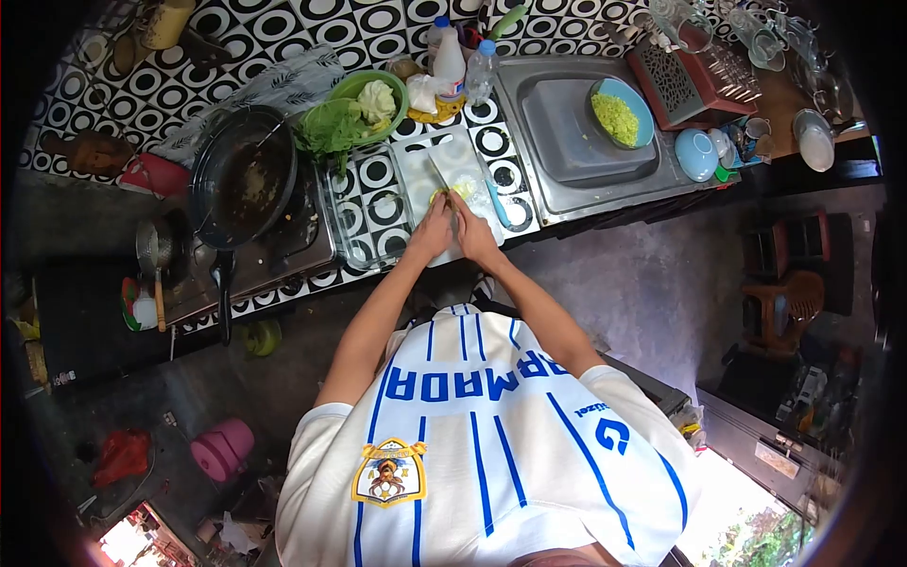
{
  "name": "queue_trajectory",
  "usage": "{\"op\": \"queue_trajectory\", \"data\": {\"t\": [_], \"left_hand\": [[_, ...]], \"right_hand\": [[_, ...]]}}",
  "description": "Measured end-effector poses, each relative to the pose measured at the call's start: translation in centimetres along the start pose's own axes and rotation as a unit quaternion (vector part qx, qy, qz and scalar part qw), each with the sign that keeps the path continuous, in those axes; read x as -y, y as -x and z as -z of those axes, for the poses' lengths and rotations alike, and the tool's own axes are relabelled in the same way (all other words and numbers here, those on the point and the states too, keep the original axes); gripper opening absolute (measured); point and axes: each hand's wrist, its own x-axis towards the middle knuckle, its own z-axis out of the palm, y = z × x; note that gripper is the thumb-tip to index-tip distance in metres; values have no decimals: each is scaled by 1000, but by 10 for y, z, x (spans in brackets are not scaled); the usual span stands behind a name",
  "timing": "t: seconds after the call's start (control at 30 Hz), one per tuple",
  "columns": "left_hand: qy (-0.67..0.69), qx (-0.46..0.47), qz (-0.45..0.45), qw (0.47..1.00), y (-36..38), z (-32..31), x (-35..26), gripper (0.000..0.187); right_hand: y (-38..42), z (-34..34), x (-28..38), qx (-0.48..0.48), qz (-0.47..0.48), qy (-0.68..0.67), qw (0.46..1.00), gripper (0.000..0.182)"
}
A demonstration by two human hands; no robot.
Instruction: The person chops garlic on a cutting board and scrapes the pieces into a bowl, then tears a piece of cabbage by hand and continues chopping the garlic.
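Note:
A whitish cutting board [425,170] lies on the tiled counter below my hands. My right hand [475,234] is closed around a knife [437,172], its blade pointing away over the board. Close beside it, my left hand [432,233] is closed with its fingertips on a small yellow-green vegetable piece [437,197]. Pale chopped bits [463,185] lie on the board by the blade. A blue-handled utensil [498,203] rests at the board's right edge. To the left is a clear glass dish [364,257].
A green bowl [401,106] with leafy vegetables stands behind the board, near a white bottle [449,71]. At right, a blue bowl [645,111] of chopped green vegetable sits on an upturned grey tub [567,132] in the sink. A wok [250,184] occupies the stove at left.

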Motion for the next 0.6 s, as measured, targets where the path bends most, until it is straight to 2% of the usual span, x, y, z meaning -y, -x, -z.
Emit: {"op": "queue_trajectory", "data": {"t": [0.13,0.33,0.53,0.6], "left_hand": [[-48,6,2,999,-2,-1,3,60],[-80,12,-1,997,-4,-9,7,59],[-81,8,-6,997,0,-8,5,60],[-104,2,-16,994,1,-8,5,61]], "right_hand": [[1,12,0,31,-4,-2,1000,54],[53,26,-3,56,-25,31,998,54],[67,29,-1,29,-25,4,999,51],[67,32,1,33,-53,4,998,51]]}}
